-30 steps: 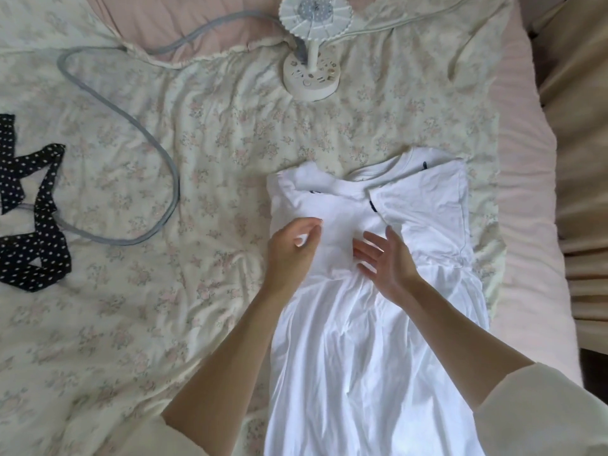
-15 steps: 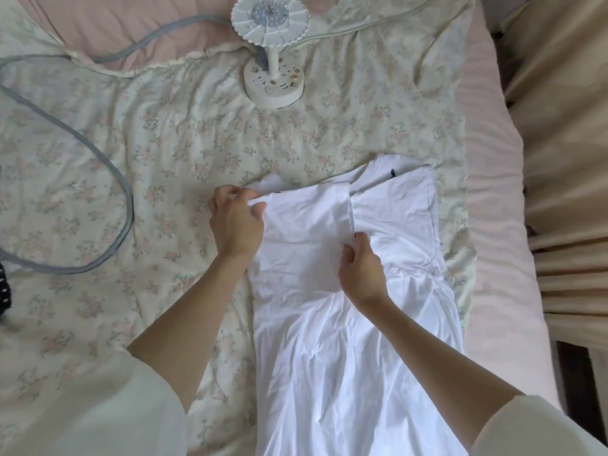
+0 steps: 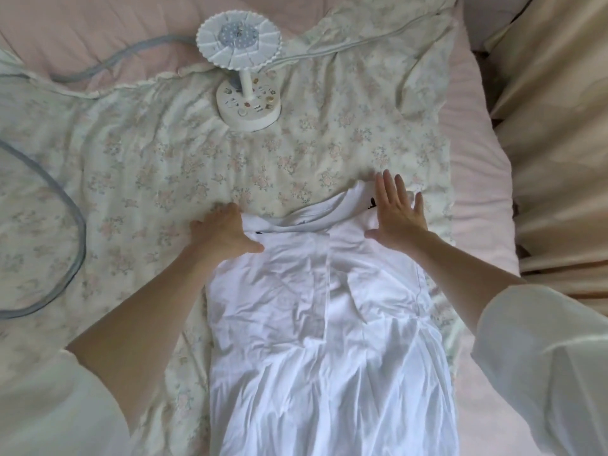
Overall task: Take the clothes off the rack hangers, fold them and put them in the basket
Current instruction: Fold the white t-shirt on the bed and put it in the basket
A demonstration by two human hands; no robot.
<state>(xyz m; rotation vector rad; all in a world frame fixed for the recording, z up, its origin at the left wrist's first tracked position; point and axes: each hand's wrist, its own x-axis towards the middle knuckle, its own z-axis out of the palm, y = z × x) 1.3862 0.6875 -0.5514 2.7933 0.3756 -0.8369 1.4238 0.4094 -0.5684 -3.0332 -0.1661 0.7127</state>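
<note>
Here the white dress [image 3: 316, 324] is pressed flat between the spread right hand [image 3: 399, 215] and the left hand [image 3: 223, 233], whose fingers are bent over its edge

Both arms reached far out. The left hand [image 3: 221, 232] lay flat, fingers bent a little. The right hand [image 3: 396, 213] lay flat, fingers straight.

Two bare forearms come in from the bottom of the view. Each one comes out of a wide, loose sleeve of pale cream-white cloth: the left sleeve [image 3: 49, 399] fills the lower left corner, and the right sleeve [image 3: 543, 363] fills the lower right. The cloth looks thin and smooth, with soft folds. The left hand [image 3: 223, 233] and the right hand [image 3: 399, 215] are bare.
</note>
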